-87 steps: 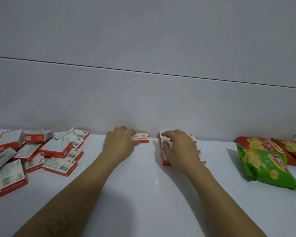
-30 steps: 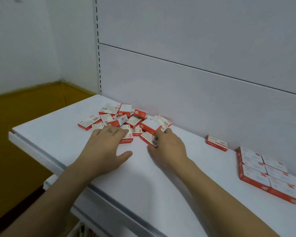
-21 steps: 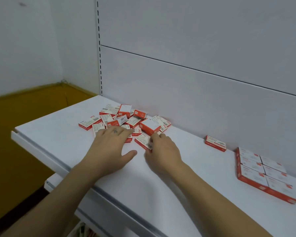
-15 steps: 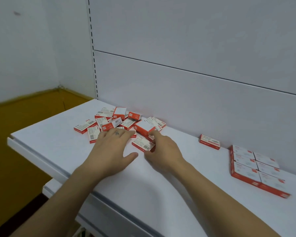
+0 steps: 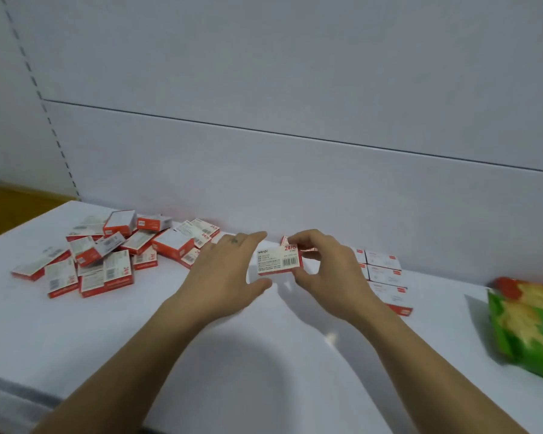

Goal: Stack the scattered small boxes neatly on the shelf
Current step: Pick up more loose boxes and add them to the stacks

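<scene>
A small red and white box with a barcode label is held above the white shelf, between my two hands. My right hand pinches its right end with thumb and fingers. My left hand is at its left end, fingers straight above it and thumb below; whether it touches the box is unclear. A scattered pile of the same boxes lies at the left by the back wall. A neat block of stacked boxes sits to the right, partly hidden behind my right hand.
Green and red snack bags lie at the right edge of the shelf. The white back panel rises directly behind the boxes. The shelf's front edge runs along the lower left, with yellow floor beyond it.
My hands left the pile and moved right. My right hand has lifted one box off the shelf. The camera has swung right, bringing the snack bags into view.
</scene>
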